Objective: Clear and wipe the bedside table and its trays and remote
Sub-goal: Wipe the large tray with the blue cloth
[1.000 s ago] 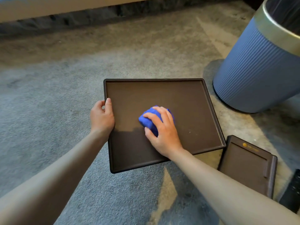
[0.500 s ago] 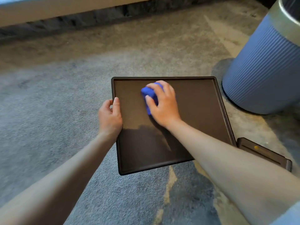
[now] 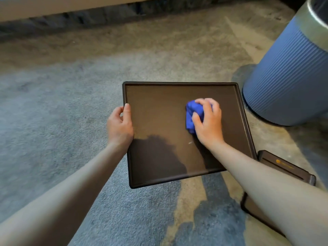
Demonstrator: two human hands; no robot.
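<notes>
while the large tray [image 3: 159, 125] lies flat on the carpet [image 3: 53, 112], the wiping of its inner face is under way and not finished. nearest the camera, a smaller tray [image 3: 284, 167] sits just right of the right forearm, partly hidden by it; its state of cleaning cannot be told. the left hand [image 3: 119, 126] clamps the large tray's left rim, thumb over the lip and fingers [image 3: 118, 109] curled round the outside edge. the right hand [image 3: 207, 121] rests on the tray floor right of centre, its fingers closed over a bunched blue cloth [image 3: 194, 112] that is pressed to the surface. a pale fleck lies on the tray floor just behind the right wrist, so this area appears to need another pass. beyond and to the right of the right hand stands a ribbed blue bin [image 3: 287, 77], close to the tray's far right corner. judgement: the large tray is in hand; no remote or bedside table is in view, so those steps cannot be assessed.
</notes>
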